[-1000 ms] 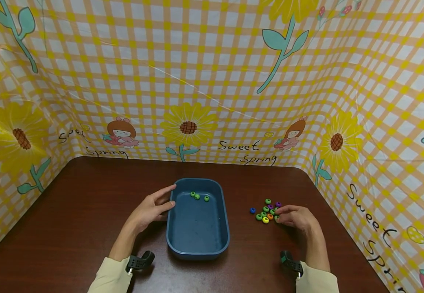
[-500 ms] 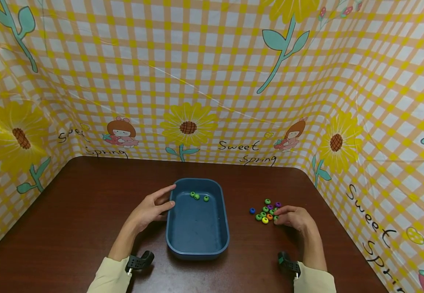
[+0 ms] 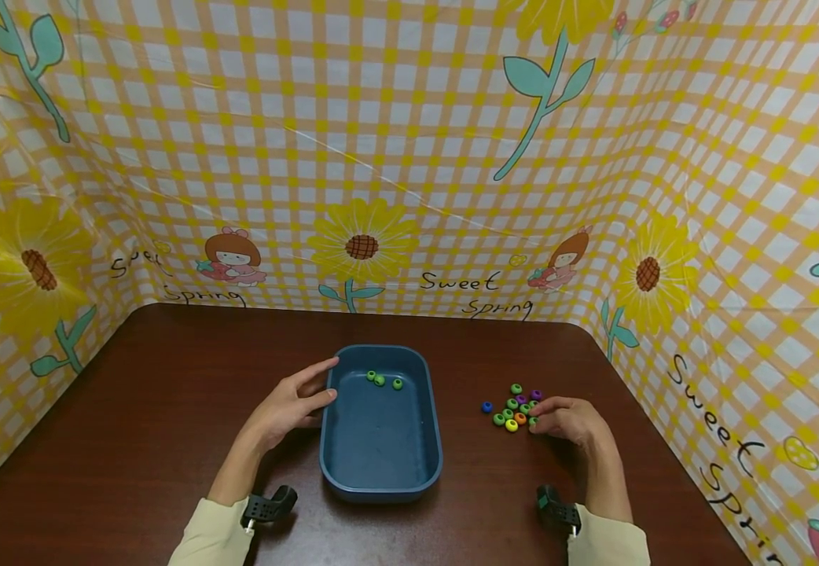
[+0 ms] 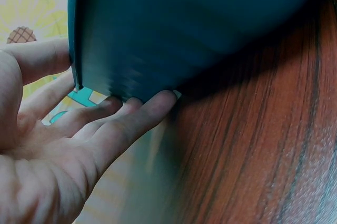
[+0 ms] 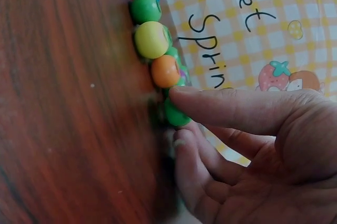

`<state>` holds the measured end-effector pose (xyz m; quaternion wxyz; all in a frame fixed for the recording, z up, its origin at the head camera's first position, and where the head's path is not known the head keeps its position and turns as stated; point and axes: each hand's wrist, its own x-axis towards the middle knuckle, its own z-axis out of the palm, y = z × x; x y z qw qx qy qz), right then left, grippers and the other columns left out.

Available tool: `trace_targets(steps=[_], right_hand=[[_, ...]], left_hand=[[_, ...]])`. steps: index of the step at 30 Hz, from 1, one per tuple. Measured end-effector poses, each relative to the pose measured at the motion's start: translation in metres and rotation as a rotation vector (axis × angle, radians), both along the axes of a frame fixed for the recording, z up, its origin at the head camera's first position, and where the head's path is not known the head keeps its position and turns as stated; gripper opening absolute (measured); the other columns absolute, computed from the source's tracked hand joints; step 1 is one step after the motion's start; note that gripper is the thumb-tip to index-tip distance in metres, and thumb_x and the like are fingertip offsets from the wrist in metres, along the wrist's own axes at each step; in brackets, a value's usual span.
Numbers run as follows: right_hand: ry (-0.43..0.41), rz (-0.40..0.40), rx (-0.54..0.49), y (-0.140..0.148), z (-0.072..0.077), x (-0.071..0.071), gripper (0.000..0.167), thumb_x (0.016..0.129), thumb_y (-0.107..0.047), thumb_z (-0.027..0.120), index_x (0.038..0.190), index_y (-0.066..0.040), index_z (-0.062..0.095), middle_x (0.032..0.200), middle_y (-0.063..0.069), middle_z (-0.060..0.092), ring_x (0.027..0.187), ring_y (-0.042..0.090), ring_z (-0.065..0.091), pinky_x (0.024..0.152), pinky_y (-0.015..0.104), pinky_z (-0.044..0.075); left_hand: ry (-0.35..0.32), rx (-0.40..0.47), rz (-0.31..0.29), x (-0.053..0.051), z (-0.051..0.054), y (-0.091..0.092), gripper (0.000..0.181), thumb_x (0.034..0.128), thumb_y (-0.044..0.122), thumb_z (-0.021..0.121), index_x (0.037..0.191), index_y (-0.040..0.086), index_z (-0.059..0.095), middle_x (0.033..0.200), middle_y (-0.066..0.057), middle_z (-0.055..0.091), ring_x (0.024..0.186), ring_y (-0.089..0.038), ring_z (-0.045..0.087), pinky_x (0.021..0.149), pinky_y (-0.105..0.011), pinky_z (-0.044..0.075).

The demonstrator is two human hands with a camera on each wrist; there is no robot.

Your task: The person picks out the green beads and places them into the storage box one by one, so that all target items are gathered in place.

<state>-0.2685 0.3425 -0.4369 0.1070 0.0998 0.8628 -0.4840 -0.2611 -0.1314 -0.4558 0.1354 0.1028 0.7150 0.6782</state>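
My left hand holds the left side of a blue rectangular tray. Thumb and index finger reach its rim, while other fingers lie along the outer wall. Inside the tray, near its far end, are three green beads. At the right, my right hand pinches a green bead between thumb and fingertip, down at the table. Beside it, the loose group includes an orange bead, a yellow bead, purple beads and several more green ones. A blue bead lies at the group's left.
Everything stands on a dark brown wooden table. A yellow checked cloth with printed flowers rises behind it and along both sides. A strip of table separates the tray from the beads. Each wrist wears a black strap.
My right hand has shifted very slightly left, its fingertips staying at the same green bead. The left hand and the tray keep their places, and the three beads inside have not moved.
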Motion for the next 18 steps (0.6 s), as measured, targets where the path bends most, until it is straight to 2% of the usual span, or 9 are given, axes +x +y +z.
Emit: trace_targets(steps=[5, 10, 14, 18], right_hand=[[0.019, -0.008, 0.000, -0.005, 0.009, 0.001, 0.021, 0.085, -0.005, 0.076, 0.103, 0.004, 0.073, 0.092, 0.000, 0.072, 0.081, 0.013, 0.065, 0.073, 0.027, 0.056], [0.070, -0.006, 0.016, -0.017, 0.021, 0.002, 0.023, 0.087, -0.009, 0.075, 0.106, 0.004, 0.073, 0.100, 0.007, 0.074, 0.083, 0.012, 0.067, 0.074, 0.027, 0.057], [0.112, 0.018, 0.028, -0.030, 0.027, 0.001, 0.024, 0.087, -0.011, 0.076, 0.106, 0.003, 0.073, 0.108, 0.013, 0.072, 0.085, 0.012, 0.069, 0.082, 0.034, 0.060], [0.125, 0.038, 0.027, -0.043, 0.030, 0.000, 0.024, 0.087, -0.013, 0.076, 0.106, 0.002, 0.073, 0.105, 0.012, 0.074, 0.088, 0.015, 0.069, 0.089, 0.043, 0.059]], left_hand=[[-0.001, -0.002, 0.001, 0.000, 0.001, 0.000, 0.063, 0.1019, 0.016, 0.062, 0.159, 0.019, 0.035, 0.161, -0.024, 0.035, 0.132, -0.044, 0.055, 0.094, -0.052, 0.057], [0.000, -0.001, 0.003, -0.001, 0.002, 0.001, 0.063, 0.1017, 0.016, 0.063, 0.159, 0.019, 0.036, 0.161, -0.023, 0.036, 0.133, -0.044, 0.055, 0.094, -0.052, 0.057], [-0.003, -0.004, 0.005, -0.001, 0.001, 0.001, 0.063, 0.1016, 0.017, 0.063, 0.159, 0.019, 0.036, 0.161, -0.023, 0.036, 0.133, -0.044, 0.055, 0.095, -0.052, 0.057], [-0.001, -0.009, 0.008, -0.001, 0.001, 0.001, 0.063, 0.1019, 0.016, 0.062, 0.159, 0.020, 0.036, 0.160, -0.024, 0.036, 0.133, -0.044, 0.055, 0.095, -0.052, 0.057]])
